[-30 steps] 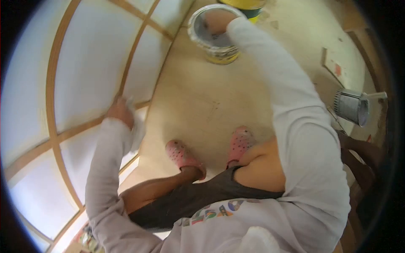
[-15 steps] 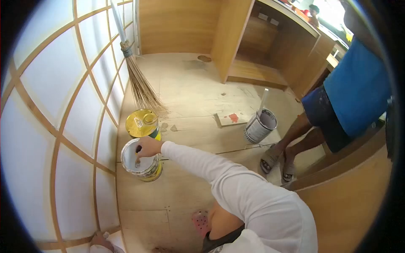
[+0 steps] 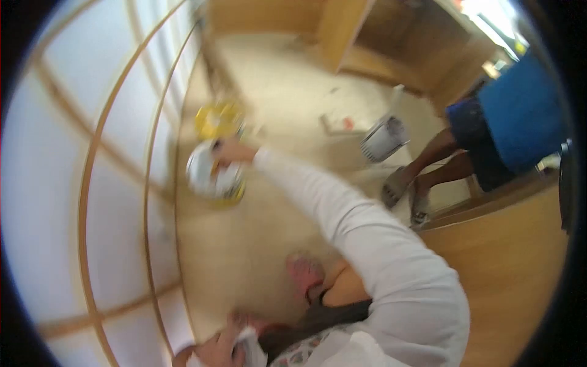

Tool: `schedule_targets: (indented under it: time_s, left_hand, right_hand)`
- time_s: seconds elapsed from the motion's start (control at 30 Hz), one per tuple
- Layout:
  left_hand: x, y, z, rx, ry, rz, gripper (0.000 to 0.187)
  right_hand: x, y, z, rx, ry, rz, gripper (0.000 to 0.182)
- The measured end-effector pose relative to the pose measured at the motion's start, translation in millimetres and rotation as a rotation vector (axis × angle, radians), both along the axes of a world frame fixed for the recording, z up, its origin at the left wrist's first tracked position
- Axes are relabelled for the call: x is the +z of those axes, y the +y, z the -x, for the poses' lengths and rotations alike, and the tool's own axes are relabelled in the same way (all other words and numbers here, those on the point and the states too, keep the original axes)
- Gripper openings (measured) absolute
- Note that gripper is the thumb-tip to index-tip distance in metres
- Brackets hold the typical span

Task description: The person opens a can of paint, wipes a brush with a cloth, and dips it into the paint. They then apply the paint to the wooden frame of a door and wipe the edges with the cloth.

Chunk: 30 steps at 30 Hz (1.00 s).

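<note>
My right hand (image 3: 235,151) is closed on a small paintbrush (image 3: 214,169), its bristle end pointing down over the opening of a white-rimmed paint bucket (image 3: 211,191). White paint fills the view inside the bucket. Directly behind it stands a yellow-topped can (image 3: 219,119). My left hand (image 3: 215,352) is low at the bottom edge, near the panel frame, its fingers curled. Something white shows beside those fingers, too smeared to name. Motion blurs the whole view.
A gridded white panel wall (image 3: 116,232) runs along the left. A paint-stained bucket (image 3: 385,139) stands beside a small board (image 3: 333,124) with a red patch. At right stands another person (image 3: 520,116) in blue. A broom (image 3: 217,67) leans at the back.
The view has swung down and to the left. My left hand has come away from the panel's lower frame toward me. My right hand still has the paintbrush at the bucket.
</note>
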<state>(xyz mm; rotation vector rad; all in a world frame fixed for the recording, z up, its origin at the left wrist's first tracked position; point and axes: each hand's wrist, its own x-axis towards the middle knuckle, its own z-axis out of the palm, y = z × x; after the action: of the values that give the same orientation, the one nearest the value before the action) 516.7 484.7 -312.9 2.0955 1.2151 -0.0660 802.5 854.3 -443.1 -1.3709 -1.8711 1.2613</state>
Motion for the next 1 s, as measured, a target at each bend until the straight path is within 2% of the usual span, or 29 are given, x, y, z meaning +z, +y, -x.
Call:
schedule_targets:
  time_s: [0.03, 0.1, 0.13, 0.17, 0.2, 0.27, 0.3, 0.37, 0.57, 0.7, 0.77, 0.8, 0.97, 1.0]
  left_hand:
    - [17.6, 2.4, -16.7, -0.001, 0.052, -0.041, 0.036]
    - [29.5, 17.3, -17.0, 0.002, -0.100, -0.015, 0.039]
    - [28.3, 22.7, -17.1, 0.009, -0.187, -0.028, 0.040]
    - [26.8, 25.2, -18.5, 0.009, -0.287, -0.067, 0.042]
    - [27.4, 26.7, -19.2, 0.049, -0.268, -0.054, 0.042]
    - [28.4, 29.4, -23.0, -0.071, -0.242, -0.118, 0.038]
    - [30.9, 27.7, -32.2, -0.064, -0.229, -0.120, 0.038]
    - [31.5, 28.1, -39.9, -0.206, -0.137, -0.090, 0.036]
    - [-5.0, 30.0, -53.1, -0.283, -0.102, -0.045, 0.036]
    - [-17.4, 24.2, -37.1, -0.290, -0.013, 0.024, 0.036]
    - [-15.7, 25.7, -33.3, -0.267, -0.017, 0.005, 0.036]
    - [-14.4, 26.8, -32.4, -0.237, -0.023, -0.018, 0.036]
    - [-9.0, 26.5, -26.6, -0.201, -0.006, -0.096, 0.035]
    - [-8.2, 26.6, -26.4, -0.203, -0.007, -0.118, 0.035]
  right_hand:
    - [13.1, -5.7, -4.0, -0.035, 0.081, 0.012, 0.025]
    - [6.0, -2.5, -22.6, 0.147, -0.003, -0.220, 0.022]
    - [13.3, -8.9, -20.1, -0.215, 0.325, 0.145, 0.023]
    - [30.2, -25.5, -14.9, -0.387, 0.542, 0.206, 0.023]
    - [27.8, -29.0, -19.9, -0.405, 0.710, 0.231, 0.021]
    - [14.4, -34.0, -33.0, -0.457, 0.911, 0.219, 0.018]
    - [14.7, -38.6, -40.8, -0.448, 0.922, 0.224, 0.018]
    - [2.0, -50.4, -45.6, -0.625, 1.151, 0.214, 0.016]
    - [-27.3, -71.2, -39.0, -0.758, 1.456, 0.189, 0.016]
    - [-25.9, -91.5, -20.1, -0.841, 1.446, 0.105, 0.015]
    - [-27.7, -99.3, -15.0, -0.937, 1.120, -0.057, 0.015]
    - [-27.2, -99.4, -16.9, -0.938, 1.113, -0.059, 0.015]
    - [-12.0, -89.5, -34.5, -0.710, 0.638, -0.238, 0.015]
    - [-9.4, -87.9, -34.5, -0.704, 0.631, -0.235, 0.015]
